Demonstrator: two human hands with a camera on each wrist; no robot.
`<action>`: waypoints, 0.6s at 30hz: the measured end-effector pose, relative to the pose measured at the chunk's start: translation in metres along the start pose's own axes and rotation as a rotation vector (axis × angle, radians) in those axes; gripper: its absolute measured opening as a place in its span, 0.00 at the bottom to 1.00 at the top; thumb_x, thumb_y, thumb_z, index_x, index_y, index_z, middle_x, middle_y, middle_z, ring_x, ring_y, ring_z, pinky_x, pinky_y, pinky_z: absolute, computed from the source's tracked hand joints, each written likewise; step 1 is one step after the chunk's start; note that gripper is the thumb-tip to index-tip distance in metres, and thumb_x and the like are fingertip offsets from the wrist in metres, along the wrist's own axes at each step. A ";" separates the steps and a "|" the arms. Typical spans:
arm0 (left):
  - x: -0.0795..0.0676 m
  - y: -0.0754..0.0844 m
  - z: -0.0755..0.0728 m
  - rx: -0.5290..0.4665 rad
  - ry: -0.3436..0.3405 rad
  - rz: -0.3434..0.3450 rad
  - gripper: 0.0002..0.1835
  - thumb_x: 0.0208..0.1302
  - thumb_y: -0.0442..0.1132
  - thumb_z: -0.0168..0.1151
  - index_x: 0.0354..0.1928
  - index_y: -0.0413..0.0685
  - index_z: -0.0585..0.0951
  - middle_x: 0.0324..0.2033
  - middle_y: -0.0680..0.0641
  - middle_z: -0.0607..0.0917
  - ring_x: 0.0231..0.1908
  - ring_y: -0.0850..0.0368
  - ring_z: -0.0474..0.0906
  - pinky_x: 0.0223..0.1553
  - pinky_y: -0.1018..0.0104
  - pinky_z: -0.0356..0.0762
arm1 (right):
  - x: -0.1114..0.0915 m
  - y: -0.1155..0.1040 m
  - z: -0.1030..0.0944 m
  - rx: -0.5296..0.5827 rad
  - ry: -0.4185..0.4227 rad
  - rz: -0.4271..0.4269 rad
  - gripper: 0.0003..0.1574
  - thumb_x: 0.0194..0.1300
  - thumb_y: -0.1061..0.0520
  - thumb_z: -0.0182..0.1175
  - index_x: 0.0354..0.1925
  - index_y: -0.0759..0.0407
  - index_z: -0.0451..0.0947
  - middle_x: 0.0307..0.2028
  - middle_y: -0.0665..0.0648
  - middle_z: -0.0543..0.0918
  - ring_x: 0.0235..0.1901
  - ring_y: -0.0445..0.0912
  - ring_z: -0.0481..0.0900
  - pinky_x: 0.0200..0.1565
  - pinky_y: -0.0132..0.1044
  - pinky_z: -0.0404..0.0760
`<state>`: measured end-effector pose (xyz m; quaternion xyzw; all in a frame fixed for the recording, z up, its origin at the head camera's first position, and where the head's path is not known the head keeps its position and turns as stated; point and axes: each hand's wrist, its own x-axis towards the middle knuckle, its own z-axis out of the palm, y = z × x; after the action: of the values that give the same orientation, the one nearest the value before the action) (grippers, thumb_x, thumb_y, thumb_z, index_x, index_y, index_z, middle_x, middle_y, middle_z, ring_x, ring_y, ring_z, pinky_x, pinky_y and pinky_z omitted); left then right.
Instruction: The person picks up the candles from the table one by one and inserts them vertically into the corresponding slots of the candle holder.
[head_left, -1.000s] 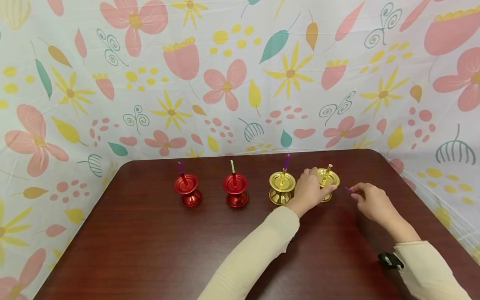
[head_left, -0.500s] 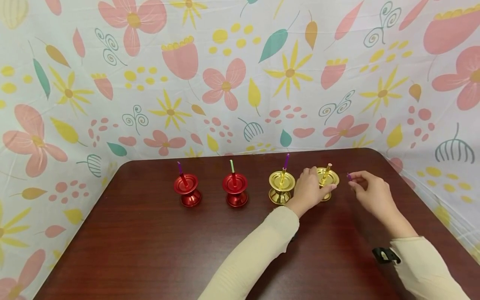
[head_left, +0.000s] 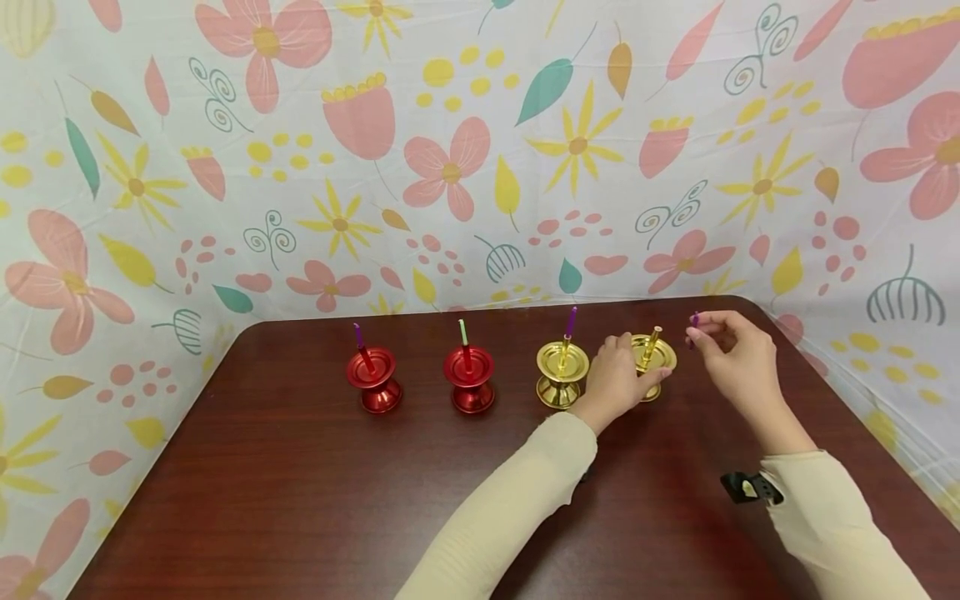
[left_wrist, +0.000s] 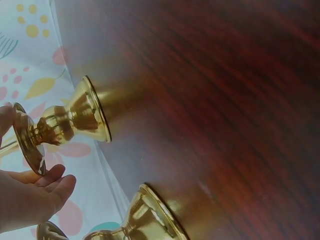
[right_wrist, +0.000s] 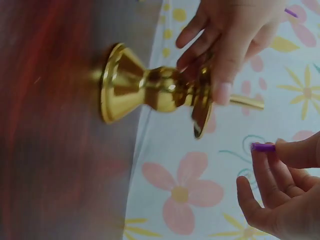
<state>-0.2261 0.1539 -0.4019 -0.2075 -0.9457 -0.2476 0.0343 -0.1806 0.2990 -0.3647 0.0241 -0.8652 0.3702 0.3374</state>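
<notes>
My left hand (head_left: 617, 375) holds the rightmost gold candle holder (head_left: 663, 357) by the rim of its dish, thumb on one side and fingers on the other. That holder stands upright on the table, and its thin tube (right_wrist: 247, 102) has no candle in it. To its right, my right hand (head_left: 738, 354) pinches a short purple candle (right_wrist: 263, 147) between thumb and fingertips, raised near tube height and apart from the holder. Just left of my left hand stands another gold candle holder (head_left: 563, 367), with a purple candle (head_left: 572, 322) upright in its tube.
Two red candle holders stand further left: one (head_left: 468, 371) carries a pale green candle (head_left: 463, 333), the other (head_left: 372, 372) a purple candle (head_left: 359, 336). They share a dark wooden table (head_left: 315, 500). A floral cloth (head_left: 450, 242) hangs along the table's back and sides.
My right hand has risen and shifted slightly left with the purple candle, which has turned from slanted to nearly upright. My left hand stays on the gold candle holder.
</notes>
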 end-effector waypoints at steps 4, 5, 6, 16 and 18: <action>0.000 0.000 0.000 -0.016 -0.007 -0.008 0.41 0.60 0.66 0.58 0.66 0.45 0.68 0.53 0.50 0.75 0.54 0.60 0.73 0.57 0.71 0.70 | 0.005 -0.007 0.007 0.158 0.059 -0.021 0.10 0.59 0.71 0.64 0.40 0.73 0.78 0.27 0.39 0.81 0.27 0.22 0.76 0.33 0.14 0.71; 0.000 0.000 -0.001 -0.019 -0.008 -0.008 0.41 0.60 0.66 0.58 0.66 0.45 0.68 0.53 0.50 0.75 0.54 0.60 0.73 0.57 0.72 0.70 | 0.006 -0.011 0.009 0.200 0.069 -0.025 0.10 0.58 0.72 0.63 0.40 0.74 0.77 0.27 0.38 0.80 0.28 0.24 0.77 0.34 0.15 0.72; 0.000 0.000 -0.001 -0.023 -0.010 -0.008 0.41 0.60 0.66 0.58 0.66 0.45 0.67 0.54 0.50 0.75 0.54 0.60 0.73 0.57 0.72 0.69 | 0.007 -0.018 0.009 0.235 0.075 -0.028 0.09 0.58 0.74 0.63 0.39 0.76 0.77 0.28 0.37 0.80 0.28 0.25 0.78 0.34 0.15 0.73; -0.002 0.000 -0.001 -0.028 0.002 -0.012 0.41 0.60 0.66 0.59 0.66 0.45 0.68 0.52 0.50 0.75 0.53 0.60 0.74 0.56 0.72 0.70 | 0.008 -0.043 0.014 0.349 0.055 -0.029 0.08 0.58 0.77 0.60 0.38 0.81 0.73 0.30 0.49 0.83 0.31 0.30 0.81 0.36 0.18 0.76; -0.002 0.000 -0.001 -0.032 0.004 -0.010 0.41 0.59 0.66 0.59 0.66 0.45 0.68 0.52 0.50 0.75 0.52 0.60 0.74 0.56 0.71 0.71 | 0.008 -0.042 0.014 0.340 0.049 -0.024 0.08 0.58 0.77 0.60 0.38 0.80 0.73 0.30 0.51 0.83 0.31 0.31 0.81 0.36 0.18 0.76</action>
<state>-0.2244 0.1528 -0.4013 -0.2026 -0.9427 -0.2633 0.0318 -0.1824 0.2606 -0.3410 0.0822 -0.7812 0.5078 0.3538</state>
